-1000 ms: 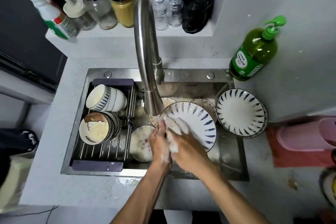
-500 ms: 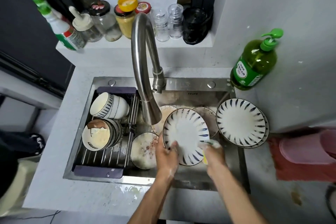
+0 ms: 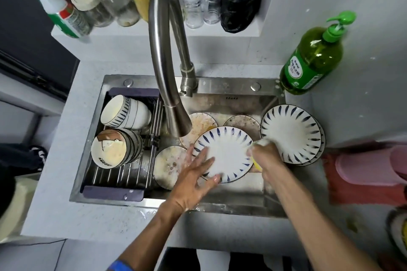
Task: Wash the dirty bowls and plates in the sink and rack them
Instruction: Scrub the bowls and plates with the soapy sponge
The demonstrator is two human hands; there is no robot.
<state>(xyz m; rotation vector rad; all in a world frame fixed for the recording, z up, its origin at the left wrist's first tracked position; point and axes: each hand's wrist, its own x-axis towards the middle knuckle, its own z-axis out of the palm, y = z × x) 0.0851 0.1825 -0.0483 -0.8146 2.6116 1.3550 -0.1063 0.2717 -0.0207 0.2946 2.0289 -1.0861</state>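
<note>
- Since a moment ago, the left hand [image 3: 193,179] has spread flat across the lower left of the blue-and-white plate [image 3: 226,154], and the right hand [image 3: 265,156] has moved up along the plate's right rim.
- The left hand's fingers are straight and splayed, pressing on the plate's face and rim.
- The right hand is curled around a sudsy yellow sponge [image 3: 257,164], held against the plate's right edge.
- The plate is white with dark blue dashes radiating around the rim. It is held over the steel sink [image 3: 220,205], just below the faucet [image 3: 167,55] spout.
- Left, in the sink rack [image 3: 114,191], two stacks of bowls lie on their sides; the nearer bowl [image 3: 110,152] shows a cartoon and the word "SNOOPY".
- Beneath and behind the held plate lie dirty plates [image 3: 168,167] with food residue.
- Right, matching plates [image 3: 291,133] lean at the sink's corner.
- Farther back stands a green pump bottle [image 3: 312,59]; its label is too small to read.
</note>
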